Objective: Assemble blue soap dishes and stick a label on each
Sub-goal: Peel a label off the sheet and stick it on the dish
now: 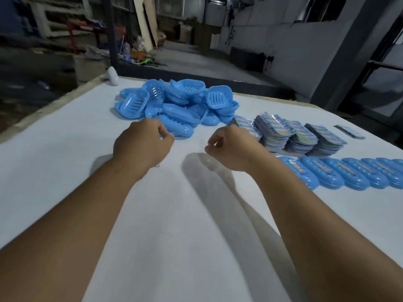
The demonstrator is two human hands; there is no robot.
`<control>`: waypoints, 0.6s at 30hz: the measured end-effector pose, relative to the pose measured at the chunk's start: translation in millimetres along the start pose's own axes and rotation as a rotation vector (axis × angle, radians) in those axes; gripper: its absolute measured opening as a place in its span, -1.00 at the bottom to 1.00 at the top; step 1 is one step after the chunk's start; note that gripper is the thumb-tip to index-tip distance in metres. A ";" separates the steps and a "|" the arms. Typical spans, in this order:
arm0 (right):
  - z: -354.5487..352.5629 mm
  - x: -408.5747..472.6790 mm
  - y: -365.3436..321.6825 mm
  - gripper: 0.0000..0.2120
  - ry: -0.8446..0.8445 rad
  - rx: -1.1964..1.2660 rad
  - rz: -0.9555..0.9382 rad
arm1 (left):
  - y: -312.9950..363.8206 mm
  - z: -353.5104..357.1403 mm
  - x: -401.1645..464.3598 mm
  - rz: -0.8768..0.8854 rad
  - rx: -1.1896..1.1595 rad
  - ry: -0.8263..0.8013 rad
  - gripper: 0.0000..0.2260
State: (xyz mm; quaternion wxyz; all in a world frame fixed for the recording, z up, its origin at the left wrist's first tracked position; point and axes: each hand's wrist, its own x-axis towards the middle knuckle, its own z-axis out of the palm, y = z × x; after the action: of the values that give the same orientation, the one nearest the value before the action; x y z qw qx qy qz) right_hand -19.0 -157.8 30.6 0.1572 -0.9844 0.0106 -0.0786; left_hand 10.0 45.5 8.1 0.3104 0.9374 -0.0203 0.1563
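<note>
A heap of loose blue soap dish parts lies at the far middle of the white table. Stacks of colourful labels stand to its right. A row of assembled, labelled blue soap dishes runs along the right side. My left hand hovers just in front of the heap, fingers curled in, nothing visible in it. My right hand is beside the nearest label stack, fingers curled; whether it pinches a label is unclear.
A white rounded object sits at the table's far left corner. A thin dark strip of backing lies right of the label stacks. Beyond the table's far edge is a workshop floor with clutter.
</note>
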 end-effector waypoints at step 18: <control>64.2 74.3 -38.9 -0.51 0.056 0.306 0.114 | -18.3 -12.4 15.5 -0.046 0.057 0.093 -0.90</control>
State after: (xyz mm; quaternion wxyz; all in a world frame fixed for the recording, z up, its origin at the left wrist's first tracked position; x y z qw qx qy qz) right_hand 64.3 -104.5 -6.3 0.3091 -0.9442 0.0589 -0.0978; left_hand 23.7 68.5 11.7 0.2878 0.9378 0.0203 0.1930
